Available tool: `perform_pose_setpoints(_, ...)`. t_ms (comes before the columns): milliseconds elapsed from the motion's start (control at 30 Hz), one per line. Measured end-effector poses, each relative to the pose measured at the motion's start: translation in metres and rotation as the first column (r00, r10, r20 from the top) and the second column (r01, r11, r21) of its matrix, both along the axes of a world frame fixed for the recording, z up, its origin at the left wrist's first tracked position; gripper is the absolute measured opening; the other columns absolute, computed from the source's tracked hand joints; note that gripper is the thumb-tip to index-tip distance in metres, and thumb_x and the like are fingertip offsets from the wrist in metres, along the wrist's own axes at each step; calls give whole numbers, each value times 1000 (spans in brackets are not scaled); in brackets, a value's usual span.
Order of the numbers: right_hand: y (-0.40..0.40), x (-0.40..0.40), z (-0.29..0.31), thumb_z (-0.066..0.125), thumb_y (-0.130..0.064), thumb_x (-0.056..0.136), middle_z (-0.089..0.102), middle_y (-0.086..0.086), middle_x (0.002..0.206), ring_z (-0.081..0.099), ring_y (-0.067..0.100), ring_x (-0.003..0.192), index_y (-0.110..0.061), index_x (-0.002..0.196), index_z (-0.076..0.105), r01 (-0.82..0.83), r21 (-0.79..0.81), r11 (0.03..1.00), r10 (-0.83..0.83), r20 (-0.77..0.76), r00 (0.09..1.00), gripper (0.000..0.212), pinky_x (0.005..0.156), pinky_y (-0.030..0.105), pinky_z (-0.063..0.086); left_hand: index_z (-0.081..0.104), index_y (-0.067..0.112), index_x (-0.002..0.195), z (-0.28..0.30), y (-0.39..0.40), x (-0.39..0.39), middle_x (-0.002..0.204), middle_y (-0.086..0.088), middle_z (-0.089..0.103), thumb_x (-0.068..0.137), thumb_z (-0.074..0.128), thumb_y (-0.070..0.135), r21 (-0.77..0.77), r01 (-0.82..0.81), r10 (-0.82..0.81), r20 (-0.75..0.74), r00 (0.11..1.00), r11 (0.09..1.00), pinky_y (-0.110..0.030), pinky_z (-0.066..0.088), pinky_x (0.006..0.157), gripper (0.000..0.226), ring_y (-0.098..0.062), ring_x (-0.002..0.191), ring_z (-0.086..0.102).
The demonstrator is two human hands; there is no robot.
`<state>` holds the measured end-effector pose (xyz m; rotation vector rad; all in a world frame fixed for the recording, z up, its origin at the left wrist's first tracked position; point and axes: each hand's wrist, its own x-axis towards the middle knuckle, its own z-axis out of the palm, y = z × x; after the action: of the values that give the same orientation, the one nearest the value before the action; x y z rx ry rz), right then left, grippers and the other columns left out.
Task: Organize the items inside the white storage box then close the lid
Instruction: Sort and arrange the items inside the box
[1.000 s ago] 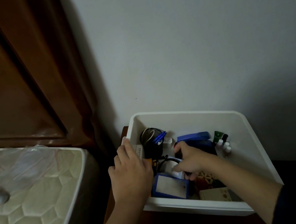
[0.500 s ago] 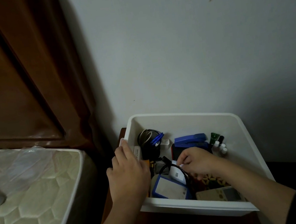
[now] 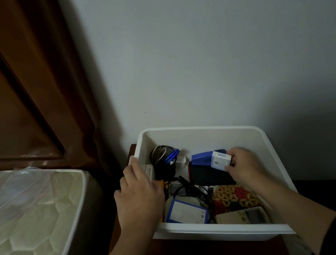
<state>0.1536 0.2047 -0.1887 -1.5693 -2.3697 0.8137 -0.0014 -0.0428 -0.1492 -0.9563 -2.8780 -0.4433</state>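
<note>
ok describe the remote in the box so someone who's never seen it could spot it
Start at the white box against the wall, then look to its near wall, at the right corner. The remote lies flat there, just in front of the woven mat: pale grey with a small screen, unlike the blue-edged card beside it.

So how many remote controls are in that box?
1 that I can see: a pale remote control lying against the near wall of the white box. Others may be buried under the clutter.
</note>
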Motion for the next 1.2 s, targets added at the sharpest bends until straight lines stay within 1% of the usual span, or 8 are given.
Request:
perform_pose_setpoints(67,2,1,-1,79,-13,92,72,10,116,68,28,104,-19,108,66,-9,41,999,7,49,999,22,83,34,55,16,12,164,0,0,-1,151,-9,45,102,47,47,-5,2,-2,-2,1000,1000,-42,58,95,78,-25,130,57)
perform_pose_setpoints(167,2,2,1,75,-11,95,70,13,119,67,31,108,-14,117,67,-36,77,996,24,146,989,24,88,39,57,16,12,164,1,0,-1,151,-9,45,102,47,47,-7,3,-3,6,1000,1000,-42,58,94,77,-25,130,57)
perform_pose_setpoints(333,2,4,8,70,-16,97,70,11,108,66,29,97,-14,112,62,-88,185,979,54,178,983,17,85,44,59,16,13,164,0,0,0,151,-9,45,102,47,46,-6,1,-1,10,1000,1000,-40,58,93,77,-25,129,57)
perform_pose_setpoints(533,-1,1,18,74,-23,97,70,10,108,66,29,98,-14,111,65,-141,183,973,101,210,972,18,86,41,57,17,12,164,0,0,0,150,-10,45,102,48,46,1,2,-2,19,1000,1000,-42,58,94,77,-27,130,57)
perform_pose_setpoints(733,-1,0,27,67,-12,100,68,14,111,66,30,104,-9,111,62,-194,196,961,131,296,946,13,88,42,57,15,13,164,1,0,0,152,-9,44,102,47,46,12,5,-5,23,1000,1000,-42,58,96,77,-26,132,56)
perform_pose_setpoints(1000,-7,0,42,78,-18,94,65,15,120,64,31,109,-8,120,57,-201,171,965,133,343,930,35,90,41,56,16,13,163,0,0,-1,150,-10,45,102,49,45,10,3,-4,30,1000,1000,-43,58,94,77,-27,130,56)
perform_pose_setpoints(1100,-10,1,48,82,-27,91,61,8,118,61,27,104,-15,120,55,-205,212,956,132,314,940,42,87,42,56,16,12,163,0,0,-1,151,-10,44,102,49,46,4,7,-7,25,1000,1000,-43,59,94,78,-26,131,56)
perform_pose_setpoints(1200,-31,-6,58,78,-41,90,57,-7,102,57,16,90,-29,106,57,-300,362,883,210,268,940,28,74,33,52,16,12,164,-1,1,-1,151,-11,45,101,49,46,-2,5,-5,21,1000,1000,-43,59,94,78,-27,130,57)
